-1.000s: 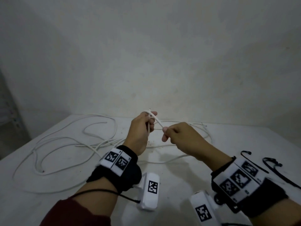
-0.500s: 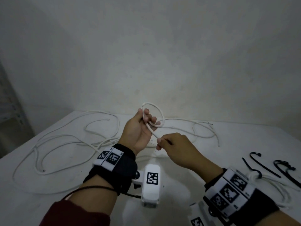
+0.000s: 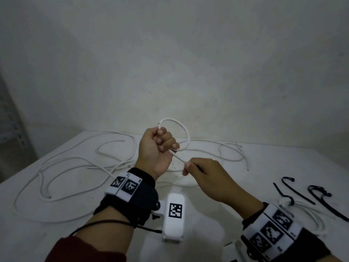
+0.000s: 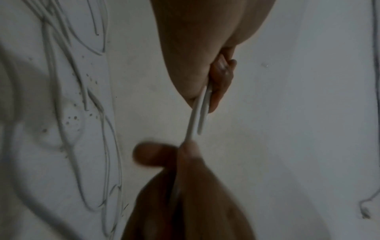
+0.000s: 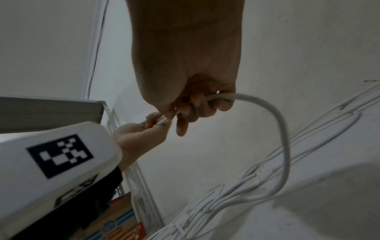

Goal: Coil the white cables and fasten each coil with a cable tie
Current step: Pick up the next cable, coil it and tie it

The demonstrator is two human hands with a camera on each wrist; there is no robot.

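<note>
In the head view my left hand [image 3: 162, 142] is raised over the table, fingers curled round a white cable [image 3: 186, 132] that forms one small loop above the fist, its cut end by the thumb. The cable runs down to my right hand [image 3: 188, 167], which pinches it a short way below. The left wrist view shows two strands of the cable [image 4: 198, 113] leaving the left hand [image 4: 218, 84] toward the blurred right hand [image 4: 185, 155]. From the right hand [image 5: 197, 105] the cable [image 5: 281, 129] curves down to the table.
Several loose white cables [image 3: 75, 167] sprawl over the white table [image 3: 226, 224] on the left and at the back. A tied white coil [image 3: 306, 210] lies at the right, beside black cable ties [image 3: 294, 191]. A metal shelf [image 5: 131, 162] with boxes stands beside the table.
The left hand has turned palm toward me and a small loop of cable now stands above it. The right hand has drawn back along the cable, nearer to me.
</note>
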